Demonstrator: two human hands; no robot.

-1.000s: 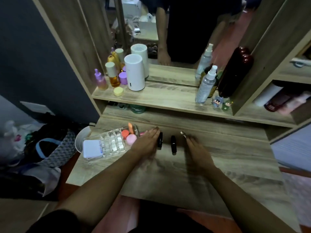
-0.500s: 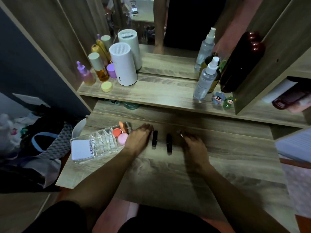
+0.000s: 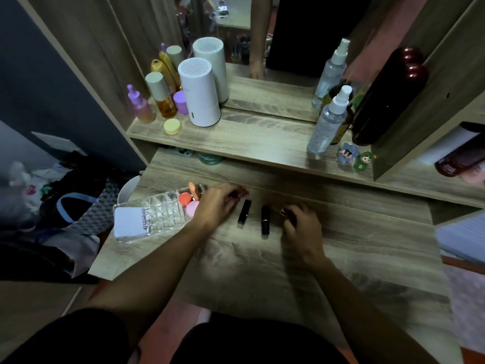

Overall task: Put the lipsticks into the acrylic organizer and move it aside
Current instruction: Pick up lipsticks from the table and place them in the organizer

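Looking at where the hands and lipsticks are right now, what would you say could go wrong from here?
1. The two black lipsticks lie loose between the hands; either hand could knock them, and the rounder right one might roll.
2. The organizer sits near the desk's left edge, with a sponge inside; a hurried drop or push could tip it off.
3. The left hand and right hand each seem to hold something small; grips look unsure.

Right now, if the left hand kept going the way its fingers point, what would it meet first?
The left hand points up and right, toward the desk's back; probably the raised wooden step under the shelf. Depth unclear.
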